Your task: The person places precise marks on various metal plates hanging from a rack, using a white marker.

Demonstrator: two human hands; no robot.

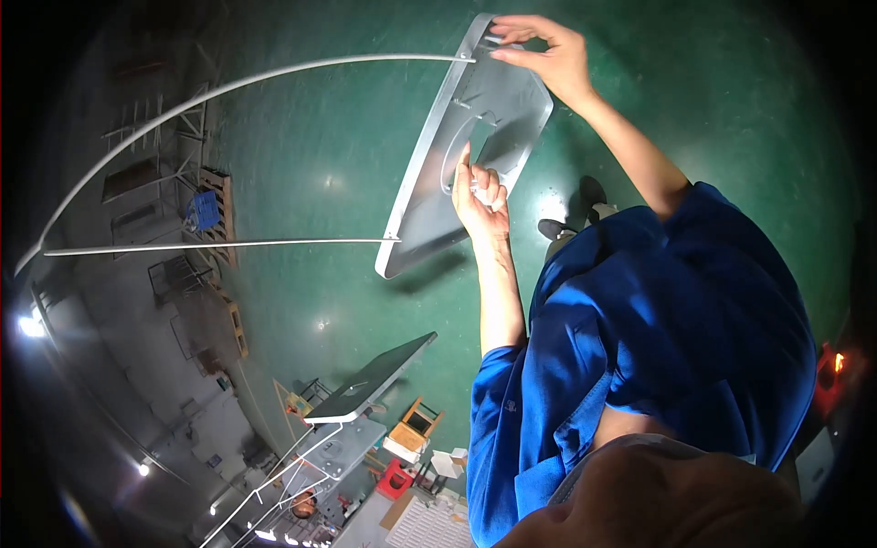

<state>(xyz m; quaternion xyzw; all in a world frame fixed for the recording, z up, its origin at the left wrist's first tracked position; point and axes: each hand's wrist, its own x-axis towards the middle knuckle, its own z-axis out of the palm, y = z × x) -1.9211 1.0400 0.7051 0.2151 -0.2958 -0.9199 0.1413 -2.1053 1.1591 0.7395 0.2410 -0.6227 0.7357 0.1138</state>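
A grey metal panel (pixel 429 196) with a raised rim hangs tilted in front of me on the ends of two pale rods. My right hand (pixel 548 59) is at its far corner, close to the upper rod's end, thumb and fingers apart. Whether the fingertips touch the metal is hard to see. Over the panel's inner face is my left hand (pixel 481 192), index finger stretched and the other fingers curled. Anything inside those curled fingers is hidden. A thin curved line, perhaps a wire or the edge of an opening, runs beside this hand.
The upper rod (pixel 274 71) and lower rod (pixel 228 245) reach left and meet. Below left, a second panel (pixel 375 379) hangs on a white frame. Nearby are a wooden stool (pixel 418 422), a red stool (pixel 395 479) and another person (pixel 303 504). Pallets (pixel 219 219) and racks stand left.
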